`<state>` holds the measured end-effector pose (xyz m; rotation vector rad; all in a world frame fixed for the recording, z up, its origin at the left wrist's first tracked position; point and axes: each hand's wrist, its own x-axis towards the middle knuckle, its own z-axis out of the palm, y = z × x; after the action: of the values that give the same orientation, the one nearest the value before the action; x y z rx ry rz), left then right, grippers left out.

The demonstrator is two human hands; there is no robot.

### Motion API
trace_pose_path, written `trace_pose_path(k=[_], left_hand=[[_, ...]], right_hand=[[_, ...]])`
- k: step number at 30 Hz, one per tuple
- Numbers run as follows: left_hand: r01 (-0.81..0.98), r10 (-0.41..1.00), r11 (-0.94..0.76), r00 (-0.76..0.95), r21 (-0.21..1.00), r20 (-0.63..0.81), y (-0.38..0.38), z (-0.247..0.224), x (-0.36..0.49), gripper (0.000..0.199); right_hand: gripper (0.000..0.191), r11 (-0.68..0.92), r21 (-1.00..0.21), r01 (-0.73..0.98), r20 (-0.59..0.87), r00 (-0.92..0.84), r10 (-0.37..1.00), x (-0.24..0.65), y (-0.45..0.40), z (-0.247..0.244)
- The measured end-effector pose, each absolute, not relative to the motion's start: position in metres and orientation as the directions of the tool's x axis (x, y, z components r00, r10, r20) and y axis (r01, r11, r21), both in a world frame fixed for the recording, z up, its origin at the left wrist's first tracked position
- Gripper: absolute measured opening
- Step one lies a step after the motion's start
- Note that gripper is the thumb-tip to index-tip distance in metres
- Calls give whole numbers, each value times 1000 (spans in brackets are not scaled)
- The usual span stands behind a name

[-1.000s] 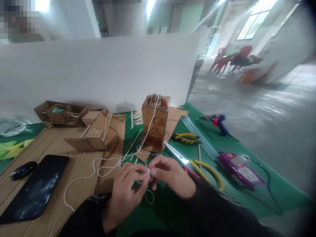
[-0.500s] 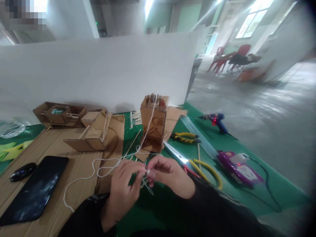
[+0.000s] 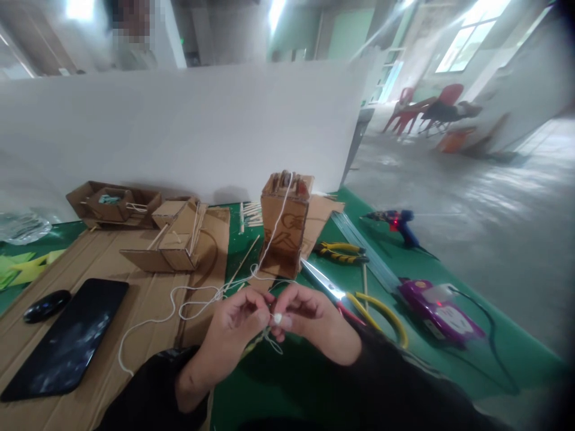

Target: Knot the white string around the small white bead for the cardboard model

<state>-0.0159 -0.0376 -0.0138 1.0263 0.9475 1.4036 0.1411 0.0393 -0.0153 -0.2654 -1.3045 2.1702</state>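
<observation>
White string [image 3: 179,311] loops over the cardboard and runs up the front of an upright cardboard box [image 3: 284,224], passing over the small discs on its top. My left hand [image 3: 238,329] pinches the string between thumb and fingers, close beside my right hand. A small white knot or bead-like piece [image 3: 277,318] sits at the fingertips of my right hand [image 3: 317,323], which is closed on it. A loose loop of string dangles just below the fingers. Whether the white piece is a knot or a separate part I cannot tell.
Scissors [image 3: 359,305], yellow-black pliers [image 3: 344,252], clear glue sticks [image 3: 363,248], a glue gun [image 3: 398,224] and a purple power strip [image 3: 440,311] lie right. Left are a phone [image 3: 65,338], a mouse [image 3: 47,306] and cardboard models [image 3: 166,239]. A white partition [image 3: 179,131] stands behind; a person is beyond it.
My left fingers have curled in more, and the white piece shows more plainly at my right fingertips. The whole view has shifted slightly. The person behind the partition appears farther right.
</observation>
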Motion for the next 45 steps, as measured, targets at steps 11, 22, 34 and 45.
trace_pose_path(k=[11,22,34,45], left_hand=[[-21,981,-183,-78,983,180,-41,-15,-21,11],[-211,999,-47,-18,976,44,-37,-12,-19,13],[-90,953,-212,-241,973,185,-40,-15,-9,13],[390,882,-283,-253,876,397,-45,-20,-9,7]], right_hand=[[16,-275,-922,-274,37,-767,641,140,37,-15],[9,-9,-982,-190,123,-671,732,141,38,-6],[20,155,-988,-3,129,-569,812,140,34,-13],[25,211,-977,44,136,-632,763,139,34,-11]])
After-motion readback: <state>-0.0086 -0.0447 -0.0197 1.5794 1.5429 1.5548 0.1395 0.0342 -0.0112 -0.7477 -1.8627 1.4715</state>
